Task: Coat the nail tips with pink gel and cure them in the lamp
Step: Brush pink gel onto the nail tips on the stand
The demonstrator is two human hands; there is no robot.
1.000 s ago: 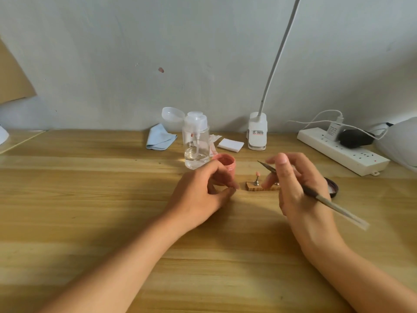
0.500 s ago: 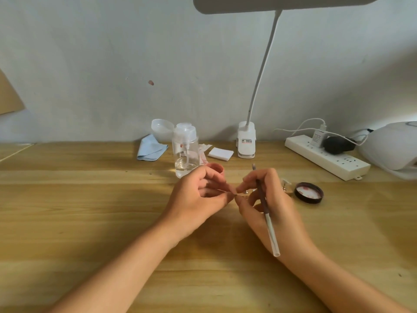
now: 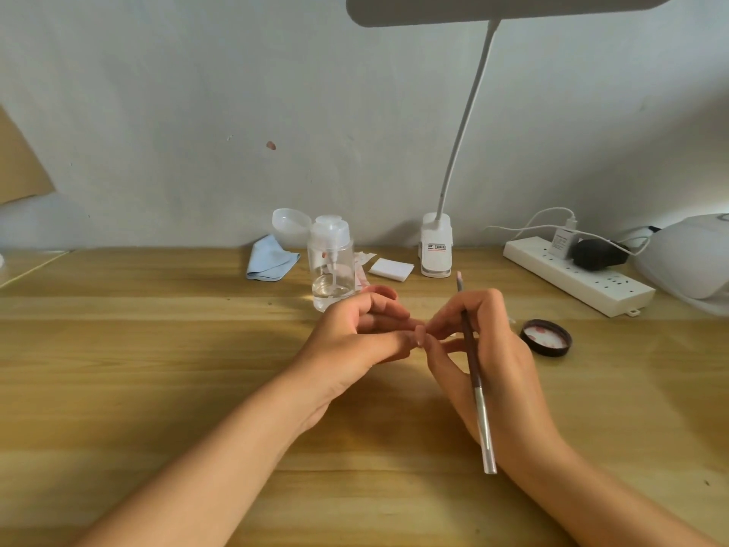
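One brush (image 3: 471,363) runs near-to-far, bristles away, gripped by right hand (image 3: 509,373) fingers; left hand (image 3: 347,349) curled, hold unclear.

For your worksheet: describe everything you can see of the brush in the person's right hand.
The brush is a slim stick with a pale pinkish tip pointing up and away, a dark brown middle shaft and a clear-looking lower end toward the person. It is held above the table, slightly tilted, gripped among the curled fingers of the right hand. Nothing else visibly touches it.
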